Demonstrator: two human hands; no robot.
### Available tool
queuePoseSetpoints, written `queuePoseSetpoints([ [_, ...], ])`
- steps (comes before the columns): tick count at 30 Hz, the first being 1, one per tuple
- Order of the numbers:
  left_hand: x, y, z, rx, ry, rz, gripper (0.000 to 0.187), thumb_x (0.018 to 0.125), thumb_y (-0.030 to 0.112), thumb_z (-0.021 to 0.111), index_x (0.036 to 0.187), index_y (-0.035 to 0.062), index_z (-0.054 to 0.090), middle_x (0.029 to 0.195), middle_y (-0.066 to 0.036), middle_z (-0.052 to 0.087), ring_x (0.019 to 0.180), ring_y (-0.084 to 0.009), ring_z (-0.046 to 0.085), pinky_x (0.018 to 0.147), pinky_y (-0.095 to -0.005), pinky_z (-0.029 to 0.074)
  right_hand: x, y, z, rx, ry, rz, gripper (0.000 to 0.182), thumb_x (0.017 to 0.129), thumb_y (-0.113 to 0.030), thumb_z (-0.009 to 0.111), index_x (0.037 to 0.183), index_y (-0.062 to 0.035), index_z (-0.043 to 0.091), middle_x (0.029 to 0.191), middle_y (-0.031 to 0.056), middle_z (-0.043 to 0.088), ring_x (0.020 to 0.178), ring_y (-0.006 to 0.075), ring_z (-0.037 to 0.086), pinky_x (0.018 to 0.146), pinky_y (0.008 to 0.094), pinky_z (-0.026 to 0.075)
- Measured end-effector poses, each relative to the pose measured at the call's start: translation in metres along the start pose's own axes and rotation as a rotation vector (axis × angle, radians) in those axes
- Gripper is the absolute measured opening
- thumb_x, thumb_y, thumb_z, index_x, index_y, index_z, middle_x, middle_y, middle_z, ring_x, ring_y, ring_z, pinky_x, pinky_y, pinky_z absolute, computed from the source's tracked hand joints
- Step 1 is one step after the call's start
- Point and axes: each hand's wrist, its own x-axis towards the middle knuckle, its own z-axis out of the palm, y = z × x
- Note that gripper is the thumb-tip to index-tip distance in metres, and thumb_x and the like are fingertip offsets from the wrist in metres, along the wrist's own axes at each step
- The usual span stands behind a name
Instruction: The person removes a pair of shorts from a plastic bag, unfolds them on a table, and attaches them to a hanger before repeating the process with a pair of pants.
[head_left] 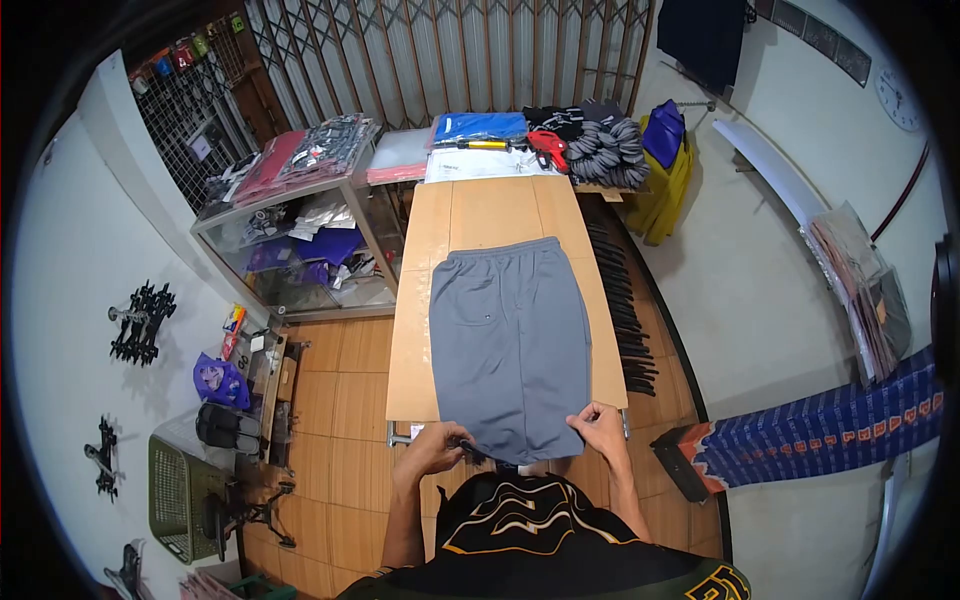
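- Far left: black racks (pixel 142 322) mounted on the white wall; lower down, a green basket (pixel 181 496) on the wood floor with dark gear beside it.
- Left of the table: glass display case (pixel 300 245), packaged clothes inside and stacked on top.
- Centre: long wooden table (pixel 490 210), running away from the camera. Far end carries folded stock: blue folded garment (pixel 480 126), black items, a grey-and-black pile (pixel 607 152).
- Grey shorts (pixel 510 345) lie flat on the near half of the table, waistband at the far side, leg hems at the near edge and overhanging it slightly.
- Left hand (pixel 436 447): at the near-left hem corner of the shorts, fingers curled and pinching the fabric edge. Grip reads as closed on the hem.
- Right hand (pixel 602 428): at the near-right hem corner, fingers folded over the fabric edge, also pinching it.
- Both hands are level with each other, one per leg, well apart across the width of the shorts.
- Person's black shirt with a gold-and-white print fills the bottom centre.
- Right of the table: row of black hangers (pixel 625 310) along the table's side, running toward the far end.
- Further right: yellow and blue garments (pixel 665 165) hanging near the table's far corner.
- Far right: blue patterned cloth (pixel 830 432) reaching in from the edge, clear-bagged stock (pixel 865 295) against the wall, wall clock (pixel 897 98) up top.
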Motion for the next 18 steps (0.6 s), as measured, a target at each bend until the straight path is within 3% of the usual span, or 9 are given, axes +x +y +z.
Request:
queuePoseSetpoints([
  [1, -0.003, 0.0, 0.005, -0.004, 0.029, -0.006, 0.018, 0.082, -0.005, 0.069, 0.099, -0.0006, 0.072, 0.094, -0.015, 0.073, 0.088, -0.023, 0.071, 0.08, -0.034, 0.055, -0.004, 0.006, 0.001, -0.016, 0.011, -0.032, 0.026, 0.072, -0.015, 0.084, 0.073, -0.0016, 0.062, 0.067, 0.0006, 0.059, 0.064, 0.0097, 0.054, 0.059, 0.0285, 0.046],
  [4, -0.018, 0.005, 0.021, 0.035, 0.177, -0.019, 0.017, 0.082, -0.006, 0.067, 0.098, -0.001, 0.072, 0.094, -0.016, 0.071, 0.089, -0.0281, 0.071, 0.081, -0.0367, 0.056, -0.016, 0.018, 0.001, -0.034, 0.08, -0.101, 0.025, 0.068, -0.008, 0.08, 0.084, -0.0015, 0.062, 0.074, 0.0018, 0.061, 0.065, 0.0112, 0.057, 0.062, 0.0286, 0.049],
  [6, -0.025, 0.003, 0.037, 0.067, 0.28, -0.048, 0.019, 0.082, -0.004, 0.068, 0.101, -0.0005, 0.071, 0.098, -0.017, 0.07, 0.095, -0.0349, 0.07, 0.086, -0.04, 0.055, -0.027, 0.021, 0.003, 0.024, 0.116, -0.064, 0.024, 0.07, -0.006, 0.076, 0.088, -0.0012, 0.061, 0.077, 0.0042, 0.064, 0.066, 0.0131, 0.06, 0.064, 0.0294, 0.051],
  [9, -0.037, -0.005, 0.062, 0.153, 0.392, 0.05, 0.024, 0.083, 0.0, 0.07, 0.107, 0.0006, 0.069, 0.104, -0.017, 0.069, 0.102, -0.0356, 0.068, 0.09, -0.0418, 0.053, -0.054, 0.025, 0.0, 0.061, 0.162, -0.068, 0.022, 0.073, -0.006, 0.073, 0.089, -0.0007, 0.059, 0.077, 0.0074, 0.066, 0.067, 0.0159, 0.063, 0.066, 0.0308, 0.053],
  [13, -0.07, 0.003, 0.09, 0.052, 0.381, -0.032, 0.028, 0.086, 0.01, 0.072, 0.113, 0.002, 0.067, 0.11, -0.018, 0.068, 0.105, -0.0354, 0.066, 0.093, -0.0422, 0.052, -0.094, 0.048, 0.001, 0.046, 0.166, -0.081, 0.02, 0.076, -0.008, 0.073, 0.087, -0.0006, 0.058, 0.075, 0.0103, 0.067, 0.068, 0.0191, 0.066, 0.065, 0.0326, 0.053],
  [14, -0.078, -0.009, 0.103, 0.037, 0.359, -0.047, 0.029, 0.088, 0.013, 0.072, 0.115, 0.002, 0.067, 0.111, -0.019, 0.068, 0.107, -0.0343, 0.066, 0.094, -0.0416, 0.052, -0.107, 0.053, 0.001, 0.011, 0.135, -0.055, 0.02, 0.078, -0.008, 0.074, 0.089, 0.0004, 0.059, 0.076, 0.0142, 0.069, 0.072, 0.026, 0.071, 0.07, 0.0371, 0.056],
  [16, -0.092, -0.053, 0.137, 0.041, 0.311, -0.009, 0.038, 0.09, 0.022, 0.072, 0.119, -0.0006, 0.065, 0.114, -0.02, 0.069, 0.109, -0.0342, 0.066, 0.095, -0.0411, 0.051, -0.131, 0.072, 0.006, 0.016, 0.12, -0.053, 0.021, 0.078, -0.011, 0.076, 0.087, 0.0003, 0.061, 0.075, 0.0123, 0.067, 0.069, 0.022, 0.068, 0.066, 0.0346, 0.054],
  [18, -0.112, -0.046, 0.149, 0.044, 0.132, -0.194, 0.043, 0.089, 0.024, 0.073, 0.124, 0.0007, 0.064, 0.118, -0.022, 0.069, 0.112, -0.0358, 0.066, 0.097, -0.0424, 0.051, -0.151, 0.095, 0.013, -0.01, 0.079, -0.028, 0.022, 0.079, -0.013, 0.078, 0.087, 0.0007, 0.063, 0.075, 0.0115, 0.067, 0.068, 0.0199, 0.066, 0.065, 0.0335, 0.054],
])
